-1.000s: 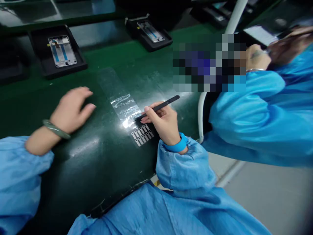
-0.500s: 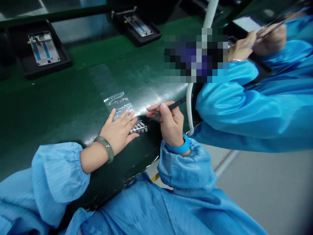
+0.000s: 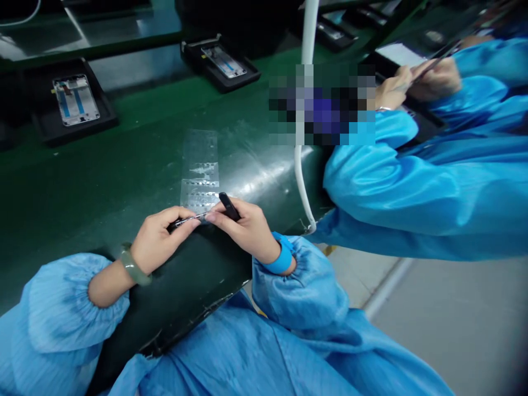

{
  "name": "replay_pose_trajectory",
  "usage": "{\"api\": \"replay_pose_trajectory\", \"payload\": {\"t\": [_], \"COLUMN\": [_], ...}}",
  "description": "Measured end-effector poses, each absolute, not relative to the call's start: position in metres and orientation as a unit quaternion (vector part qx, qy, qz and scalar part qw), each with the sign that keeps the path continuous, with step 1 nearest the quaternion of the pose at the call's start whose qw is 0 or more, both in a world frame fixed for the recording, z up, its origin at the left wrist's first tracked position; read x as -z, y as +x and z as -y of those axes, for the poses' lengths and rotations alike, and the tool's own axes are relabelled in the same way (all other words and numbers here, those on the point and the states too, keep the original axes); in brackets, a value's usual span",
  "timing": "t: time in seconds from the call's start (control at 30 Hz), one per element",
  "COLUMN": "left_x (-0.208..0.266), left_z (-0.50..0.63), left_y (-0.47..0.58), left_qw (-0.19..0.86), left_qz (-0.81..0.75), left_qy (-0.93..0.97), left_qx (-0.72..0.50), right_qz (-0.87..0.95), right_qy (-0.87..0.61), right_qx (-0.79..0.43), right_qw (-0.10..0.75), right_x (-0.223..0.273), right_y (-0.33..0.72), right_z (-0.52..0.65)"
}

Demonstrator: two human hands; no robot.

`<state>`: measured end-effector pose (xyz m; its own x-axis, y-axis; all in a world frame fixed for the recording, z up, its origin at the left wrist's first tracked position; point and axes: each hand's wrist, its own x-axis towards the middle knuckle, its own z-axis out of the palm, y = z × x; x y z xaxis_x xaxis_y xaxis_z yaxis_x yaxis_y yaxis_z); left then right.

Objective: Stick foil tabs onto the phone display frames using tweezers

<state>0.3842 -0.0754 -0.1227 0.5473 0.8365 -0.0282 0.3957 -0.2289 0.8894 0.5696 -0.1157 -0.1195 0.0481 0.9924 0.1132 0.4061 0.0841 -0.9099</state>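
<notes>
Blue sleeves (image 3: pixel 70 297): nearest me, gathered at both wrists.
Left hand (image 3: pixel 159 236): thumb and fingers pinched at the near end of the clear strip (image 3: pixel 200 176); a thin dark edge shows there, too hidden to identify.
Right hand (image 3: pixel 251 228): thumb and finger closed at that same end, the black tool (image 3: pixel 229 207) tucked across my fingers.
Strip's handling: lying on the green desk (image 3: pixel 136 181) beyond my fingertips; I judge it light, bendy, slick, easily creased, best taken by its edges.
Black trays (image 3: pixel 106 110): farther back, holding phone frames (image 3: pixel 77 102).
</notes>
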Motion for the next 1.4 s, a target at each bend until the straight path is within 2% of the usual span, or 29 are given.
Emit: {"api": "replay_pose_trajectory", "payload": {"t": [0.2,0.47,0.73,1.03,1.4], "left_x": [0.119,0.117,0.123,0.116,0.11], "left_z": [0.076,0.075,0.08,0.08,0.077], "left_y": [0.372,0.373,0.372,0.374,0.356], "left_qw": [0.569,0.71,0.697,0.753,0.783], "left_qz": [-0.452,-0.44,-0.514,-0.466,-0.481], "left_qy": [0.643,0.503,0.431,0.37,0.356], "left_qx": [-0.242,-0.223,-0.254,-0.281,-0.17], "right_qz": [0.516,0.494,0.464,0.473,0.494], "right_qy": [-0.542,-0.533,-0.579,-0.556,-0.547], "right_qx": [-0.482,-0.519,-0.503,-0.54,-0.551], "right_qw": [0.455,0.45,0.444,0.419,0.392], "right_x": [0.118,0.12,0.116,0.12,0.119], "right_y": [0.552,0.552,0.556,0.556,0.549], "right_z": [0.109,0.107,0.105,0.104,0.112]}}
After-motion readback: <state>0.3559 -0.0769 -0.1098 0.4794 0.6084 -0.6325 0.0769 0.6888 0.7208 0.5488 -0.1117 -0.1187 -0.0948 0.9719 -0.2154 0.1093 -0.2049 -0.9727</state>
